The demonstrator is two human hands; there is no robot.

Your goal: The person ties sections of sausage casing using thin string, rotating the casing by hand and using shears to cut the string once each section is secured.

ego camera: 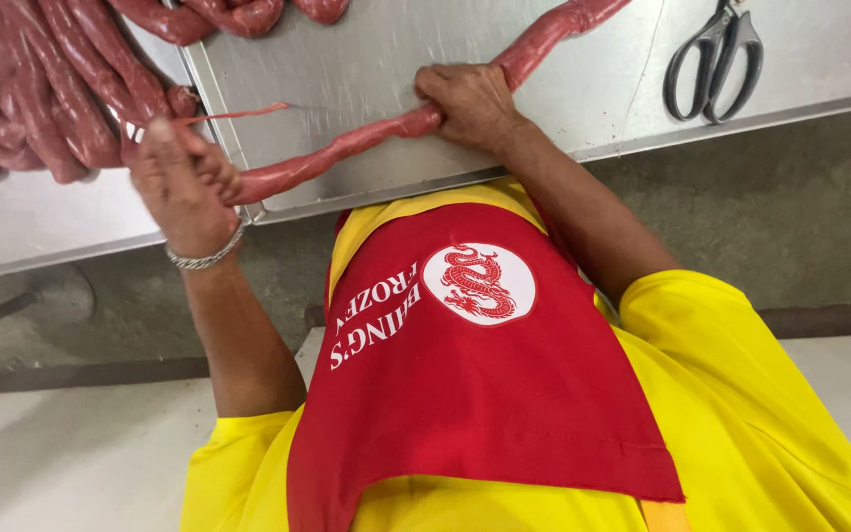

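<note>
A long red raw sausage (337,153) lies across a steel tabletop (366,59). My left hand (181,182), with a metal bracelet at the wrist, pinches the sausage's near end at the table's corner, where a thin red string (238,112) trails off. My right hand (470,103) is closed around the sausage farther along, squeezing it narrow. Beyond that hand the sausage (554,30) runs up and out of view. A yellow shirt and a red apron (465,394) fill the lower frame.
A heap of similar red sausages (41,89) lies at the top left, partly on a second steel surface (22,222). More sausage coils (219,15) sit at the top edge. Grey-handled scissors (713,61) rest on the table at the top right. Concrete floor (741,207) lies below.
</note>
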